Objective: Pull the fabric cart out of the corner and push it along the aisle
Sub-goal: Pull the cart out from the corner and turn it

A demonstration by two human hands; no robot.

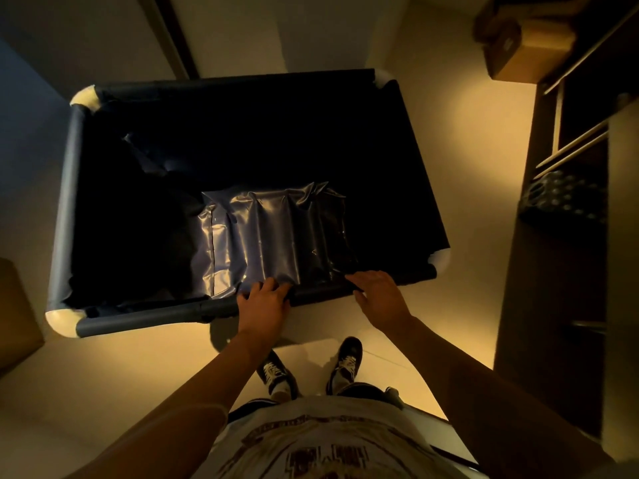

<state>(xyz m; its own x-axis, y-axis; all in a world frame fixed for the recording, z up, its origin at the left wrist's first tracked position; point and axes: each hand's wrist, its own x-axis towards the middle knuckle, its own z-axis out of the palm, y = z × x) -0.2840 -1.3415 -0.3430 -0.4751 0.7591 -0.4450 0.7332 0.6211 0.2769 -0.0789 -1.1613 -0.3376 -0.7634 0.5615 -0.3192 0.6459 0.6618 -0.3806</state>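
The fabric cart (71,188) is a deep dark bin with a padded tube rim and pale corner caps, seen from above right in front of me. A shiny dark plastic bag (273,236) lies inside against the near wall. My left hand (264,302) is wrapped over the near rim bar, fingers curled into the bin. A little to its right, my right hand (377,293) rests on the same rim with the fingers over the bar. My two shoes stand just behind the cart.
A dark shelving unit (567,209) with rails and a patterned bundle lines the right side. Cardboard boxes (518,53) sit at the far right. A wall (31,140) runs along the cart's left, with a brown box (15,316) at the near left. Pale floor shows right of the cart.
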